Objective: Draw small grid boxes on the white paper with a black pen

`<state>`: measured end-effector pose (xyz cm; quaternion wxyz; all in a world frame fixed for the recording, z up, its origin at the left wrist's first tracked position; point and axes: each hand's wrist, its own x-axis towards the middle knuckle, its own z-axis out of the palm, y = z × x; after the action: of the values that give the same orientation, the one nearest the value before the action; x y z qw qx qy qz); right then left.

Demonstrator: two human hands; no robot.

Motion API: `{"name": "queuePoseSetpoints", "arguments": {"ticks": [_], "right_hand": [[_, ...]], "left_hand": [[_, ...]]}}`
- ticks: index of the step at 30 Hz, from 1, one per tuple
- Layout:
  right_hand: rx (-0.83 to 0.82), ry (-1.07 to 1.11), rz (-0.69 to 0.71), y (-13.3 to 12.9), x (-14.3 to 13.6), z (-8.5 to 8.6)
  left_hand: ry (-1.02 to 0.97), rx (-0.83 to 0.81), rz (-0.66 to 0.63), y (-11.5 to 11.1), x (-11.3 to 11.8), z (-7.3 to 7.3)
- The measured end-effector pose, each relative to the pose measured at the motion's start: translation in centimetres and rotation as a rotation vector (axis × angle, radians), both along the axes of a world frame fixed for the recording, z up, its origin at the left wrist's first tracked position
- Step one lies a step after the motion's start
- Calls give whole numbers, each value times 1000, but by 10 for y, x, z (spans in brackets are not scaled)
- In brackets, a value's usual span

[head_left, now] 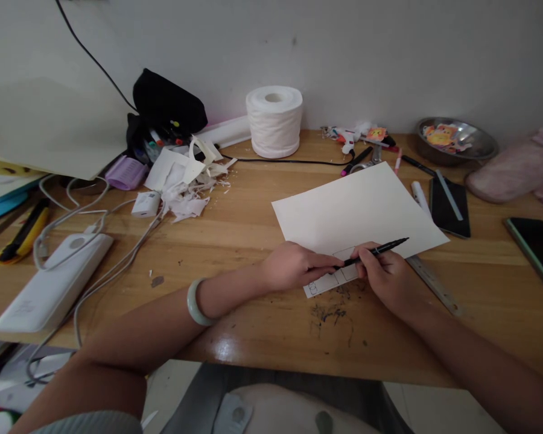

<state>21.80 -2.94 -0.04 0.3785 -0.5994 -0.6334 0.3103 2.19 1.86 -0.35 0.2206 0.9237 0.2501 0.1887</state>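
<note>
Through the head view I have the sheet of paper lying slantwise on the table, right of the frame's centre. The right hand grips a black pen, fingers closed around it, one end slanting towards the right of the frame. The left hand lies over the sheet's lower edge, fingers stretched to the pen's other end; I cannot tell whether they pinch it or only rest beside it. As for progress, I make out lined boxes along the sheet's lower strip, with small looped marks at its lower left corner. The broad upper part is unmarked, so I judge the drawing to be at an early stage, though the hands hide some of the strip. A ruler lies near the right hand, and a heap of paper scraps sits left of centre.
</note>
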Motion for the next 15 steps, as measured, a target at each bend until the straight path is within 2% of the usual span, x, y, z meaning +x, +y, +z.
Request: {"name": "queuePoseSetpoints", "arguments": {"ticks": [5,15], "right_hand": [[131,-61,76,-4,3,-5],[437,-254,298,-14,0,-1]], "left_hand": [[2,3,-4,0,0,1],[-8,3,-25,0,0,2]]}}
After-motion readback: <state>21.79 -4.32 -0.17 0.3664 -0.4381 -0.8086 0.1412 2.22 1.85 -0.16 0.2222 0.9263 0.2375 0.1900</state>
